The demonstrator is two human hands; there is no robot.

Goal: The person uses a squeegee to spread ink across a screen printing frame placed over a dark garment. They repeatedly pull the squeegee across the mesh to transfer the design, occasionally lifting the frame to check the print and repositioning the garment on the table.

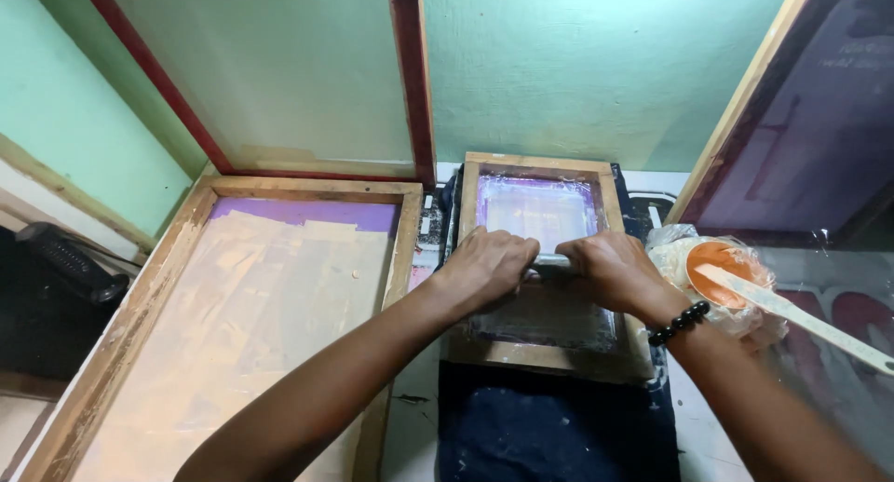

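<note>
A small wood-framed printing screen (484,170) with purple mesh lies on a dark blue cloth (549,426). Across its middle lies a squeegee (549,259), of which only a short grey piece shows between my fists. My left hand (489,266) and my right hand (610,270) are both closed on it, knuckles up, side by side. A black bead bracelet (680,323) sits on my right wrist. The mesh under my hands is hidden.
A larger wooden screen (130,314) with taped purple mesh lies to the left. Another frame with red edges (414,81) leans on the green wall. Right of the small screen stands an orange ink tub (717,258) in plastic wrap, with a pale spatula (801,319) in it. A dark screen (819,119) leans at far right.
</note>
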